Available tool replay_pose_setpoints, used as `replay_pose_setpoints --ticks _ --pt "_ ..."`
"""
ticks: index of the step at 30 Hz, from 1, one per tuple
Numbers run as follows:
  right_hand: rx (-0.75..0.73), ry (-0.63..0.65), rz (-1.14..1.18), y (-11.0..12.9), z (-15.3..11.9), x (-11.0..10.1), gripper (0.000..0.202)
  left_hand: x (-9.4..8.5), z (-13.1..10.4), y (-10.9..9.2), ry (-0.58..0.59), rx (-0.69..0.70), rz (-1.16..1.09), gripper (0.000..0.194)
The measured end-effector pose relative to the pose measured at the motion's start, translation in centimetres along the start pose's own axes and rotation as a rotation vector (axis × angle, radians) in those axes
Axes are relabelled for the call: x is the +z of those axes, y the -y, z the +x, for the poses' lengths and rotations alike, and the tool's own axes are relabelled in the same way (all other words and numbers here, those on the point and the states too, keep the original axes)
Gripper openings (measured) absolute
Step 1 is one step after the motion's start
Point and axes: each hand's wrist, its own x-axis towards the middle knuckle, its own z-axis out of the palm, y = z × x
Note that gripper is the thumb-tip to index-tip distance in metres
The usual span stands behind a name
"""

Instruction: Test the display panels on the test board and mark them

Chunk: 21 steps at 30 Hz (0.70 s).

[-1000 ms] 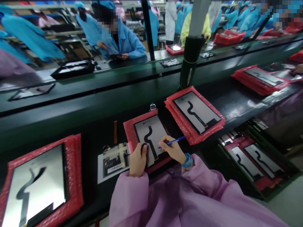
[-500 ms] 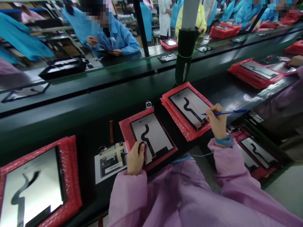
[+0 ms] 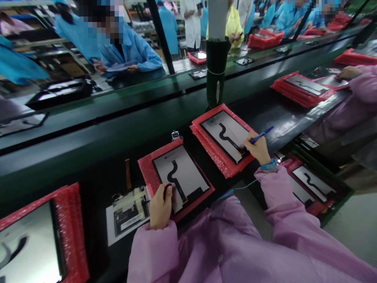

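Panel on red wrap is partly hidden by the left hand

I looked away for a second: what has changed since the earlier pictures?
The right hand, holding the blue pen throughout, moved rightward from the middle panel to the right panel. Nothing was visibly let go. The left hand stayed at the middle panel's left side.

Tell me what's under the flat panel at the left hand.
Red wrap lies under the flat panel, showing past its edges. Whatever is beneath the panel's middle is covered.
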Motion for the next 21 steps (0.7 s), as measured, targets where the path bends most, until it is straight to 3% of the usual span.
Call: replay_pose_setpoints --ticks 8,14,16,21 --pt "0.019 -0.118 0.198 1.0 -0.8 -0.1 0.033 0.2 0.6 0.9 0.021 -0.052 -0.033 0.036" --pt "0.085 -0.117 0.526 5.1 -4.9 0.7 0.036 -1.0 -0.4 -0.4 -0.073 -0.011 -0.134 0.047" --pt "0.125 -0.028 0.647 6.9 -6.6 2.0 0.039 -1.3 -1.5 -1.8 -0.025 0.005 -0.22 0.051" --pt "0.357 0.361 1.014 10.4 -10.5 6.2 0.041 -1.2 -4.6 -6.3 0.24 0.07 -0.44 0.055"
